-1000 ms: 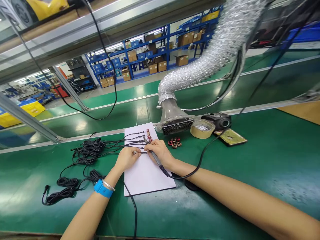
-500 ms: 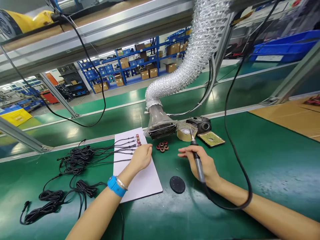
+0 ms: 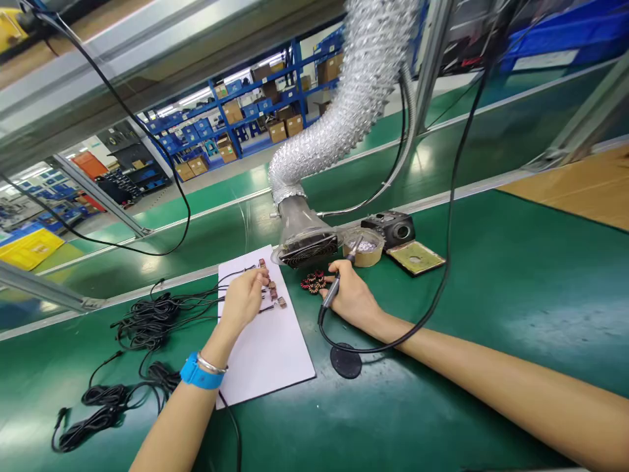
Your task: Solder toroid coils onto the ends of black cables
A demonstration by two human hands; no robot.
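Note:
My right hand (image 3: 354, 296) is closed round a soldering iron (image 3: 332, 290), whose tip points up toward a round tub of silvery material (image 3: 364, 247). Its thumb and fingertips reach the pile of small copper-wound ring coils (image 3: 313, 282). Over a white board (image 3: 268, 357), my left hand (image 3: 243, 295) is pinched among the ends of black cables (image 3: 196, 300); what lies between its fingertips is hidden. Several small reddish-brown parts (image 3: 274, 293) sit in a row along the board's right side, close to these fingers.
A fume-extractor nozzle (image 3: 307, 239) on a silver duct (image 3: 334, 137) hangs behind the coils. To its right are a dark soldering-iron stand (image 3: 390, 227) and an open yellow sponge tray (image 3: 417, 257). A black disc (image 3: 346, 361) lies below the iron's cord; bundled cables (image 3: 105, 406) lie left.
My right hand has moved left with the soldering iron, from beside the tub to the coils. My left hand has shifted left, uncovering more parts on the board. The view has shifted slightly.

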